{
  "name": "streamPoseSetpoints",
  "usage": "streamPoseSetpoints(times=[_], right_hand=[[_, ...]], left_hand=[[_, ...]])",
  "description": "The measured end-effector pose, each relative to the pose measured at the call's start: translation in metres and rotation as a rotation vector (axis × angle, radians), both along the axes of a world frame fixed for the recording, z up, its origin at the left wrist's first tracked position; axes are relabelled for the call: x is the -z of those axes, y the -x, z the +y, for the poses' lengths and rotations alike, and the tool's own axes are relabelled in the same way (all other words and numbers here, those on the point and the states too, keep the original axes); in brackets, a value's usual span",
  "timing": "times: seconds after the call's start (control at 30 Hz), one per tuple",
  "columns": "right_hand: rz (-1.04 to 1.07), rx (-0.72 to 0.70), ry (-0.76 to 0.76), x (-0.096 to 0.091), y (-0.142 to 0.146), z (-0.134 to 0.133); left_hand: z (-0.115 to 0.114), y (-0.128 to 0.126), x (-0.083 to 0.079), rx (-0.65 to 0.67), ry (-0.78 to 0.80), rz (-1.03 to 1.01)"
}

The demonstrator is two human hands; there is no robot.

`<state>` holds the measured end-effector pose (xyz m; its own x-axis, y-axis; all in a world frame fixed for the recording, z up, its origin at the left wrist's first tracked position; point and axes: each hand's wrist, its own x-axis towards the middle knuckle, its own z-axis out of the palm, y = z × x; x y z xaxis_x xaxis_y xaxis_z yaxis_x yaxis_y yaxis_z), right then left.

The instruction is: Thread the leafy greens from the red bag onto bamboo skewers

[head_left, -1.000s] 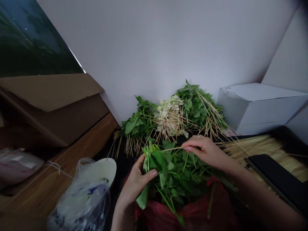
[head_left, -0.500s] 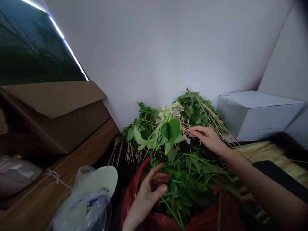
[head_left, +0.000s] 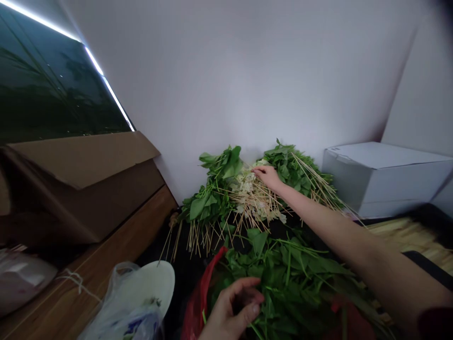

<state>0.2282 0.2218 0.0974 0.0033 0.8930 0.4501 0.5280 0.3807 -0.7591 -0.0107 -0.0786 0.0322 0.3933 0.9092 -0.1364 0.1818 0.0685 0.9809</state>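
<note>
Right hand [head_left: 268,177]: reaching forward with the arm stretched out, fingers open and narrow together, resting on the skewered pale mushrooms [head_left: 253,200]; it grips nothing that you can see.

Left hand [head_left: 233,308]: low in view with fingers half curled, just above the loose leafy greens [head_left: 283,278]; you cannot tell whether it holds anything.

Skewered items: the mushrooms lie between two bunches of skewered leafy greens [head_left: 212,198], all heaped against the white wall [head_left: 247,80] on the dark surface [head_left: 184,250].

Loose greens: piled below the heap, beside a red plastic bag [head_left: 200,302].

To the left: a white plate in a clear plastic bag [head_left: 152,283], with a cardboard box [head_left: 81,163] on a wooden ledge [head_left: 116,231] beyond.

To the right: a white box [head_left: 384,179] and a woven straw mat [head_left: 406,233].
</note>
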Motion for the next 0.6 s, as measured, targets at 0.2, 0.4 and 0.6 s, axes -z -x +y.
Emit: streamPoseSetpoints(times=[0.2,0.4,0.6], right_hand=[[-0.289,0.043,0.074,0.005,0.038,0.025],[-0.520,0.068,0.081,0.018,0.046,0.016],[-0.646,0.102,-0.040,0.009,0.038,-0.008]], left_hand=[[0.002,0.002,0.004,0.019,0.019,0.023],[0.003,0.005,0.010,0.034,-0.005,0.002],[0.001,0.007,0.010,0.027,-0.036,0.002]])
